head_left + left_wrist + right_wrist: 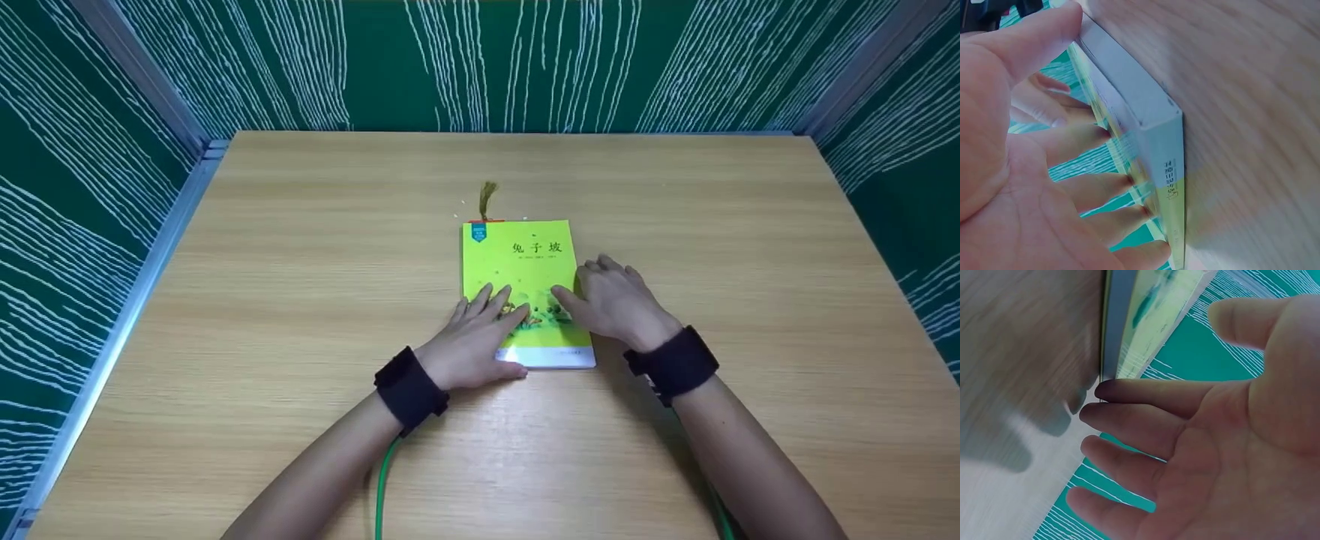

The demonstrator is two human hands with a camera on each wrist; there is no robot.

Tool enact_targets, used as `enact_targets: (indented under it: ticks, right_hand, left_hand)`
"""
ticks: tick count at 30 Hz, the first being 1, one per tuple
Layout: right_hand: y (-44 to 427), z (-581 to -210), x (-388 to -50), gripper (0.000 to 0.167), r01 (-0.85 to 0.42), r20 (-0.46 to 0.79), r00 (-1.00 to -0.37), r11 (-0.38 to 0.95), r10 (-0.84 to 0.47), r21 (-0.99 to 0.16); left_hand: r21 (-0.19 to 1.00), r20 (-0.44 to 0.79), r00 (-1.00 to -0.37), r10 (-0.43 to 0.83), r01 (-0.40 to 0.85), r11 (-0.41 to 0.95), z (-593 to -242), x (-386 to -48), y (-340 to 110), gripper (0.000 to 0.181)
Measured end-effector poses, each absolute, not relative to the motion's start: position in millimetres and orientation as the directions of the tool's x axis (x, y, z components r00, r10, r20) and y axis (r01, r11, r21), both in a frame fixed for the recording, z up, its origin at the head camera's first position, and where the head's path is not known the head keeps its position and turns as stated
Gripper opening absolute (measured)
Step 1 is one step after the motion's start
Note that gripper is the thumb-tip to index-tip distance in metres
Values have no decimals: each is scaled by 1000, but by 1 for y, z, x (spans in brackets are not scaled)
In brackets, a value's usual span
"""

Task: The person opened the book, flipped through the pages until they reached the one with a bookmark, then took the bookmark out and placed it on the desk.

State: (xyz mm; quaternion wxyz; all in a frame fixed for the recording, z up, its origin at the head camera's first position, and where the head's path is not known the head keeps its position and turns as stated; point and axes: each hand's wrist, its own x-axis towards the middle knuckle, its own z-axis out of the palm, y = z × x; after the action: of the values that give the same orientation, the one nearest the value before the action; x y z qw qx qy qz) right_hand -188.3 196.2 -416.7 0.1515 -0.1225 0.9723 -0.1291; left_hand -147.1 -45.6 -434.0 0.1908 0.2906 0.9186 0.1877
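A yellow-green book with a white band along its bottom lies closed on the wooden table. My left hand rests over its lower left part, fingers extended onto the cover and the thumb by the bottom edge. In the left wrist view the book's spine faces that palm's fingertips. My right hand is at the book's right side, its thumb over the cover. The right wrist view has straight fingers, with the index fingertip by the page edge. An olive tassel sticks out past the book's top.
The wooden table spreads around the book, with a few tiny white specks near the tassel. Green walls with white streaks stand behind and at both sides. A green cable trails from the left wrist's black band.
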Motion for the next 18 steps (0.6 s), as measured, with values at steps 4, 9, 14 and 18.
enact_targets:
  ticks: [4,9,14,18]
  right_hand:
    - [198,-416,-190,80,-165,-266,-929,930,-259,-328]
    - [200,-417,-191,79,-149,-263,-933,929,-245,-339]
    - [201,-413,-191,80,-140,-260,-934,919,-246,-368]
    - [202,-404,-188,79,-124,-220,-947,900,-233,-418]
  left_hand:
    - [461,-235,-757,610,465,756,-435,-148,-45,89]
    - [479,-228,-748,623,471,741,-435,-147,-48,92]
    - [503,-229,-742,630,464,729,-431,-145,-51,94]
    - [510,-231,-743,628,457,729,-427,-144,-51,93]
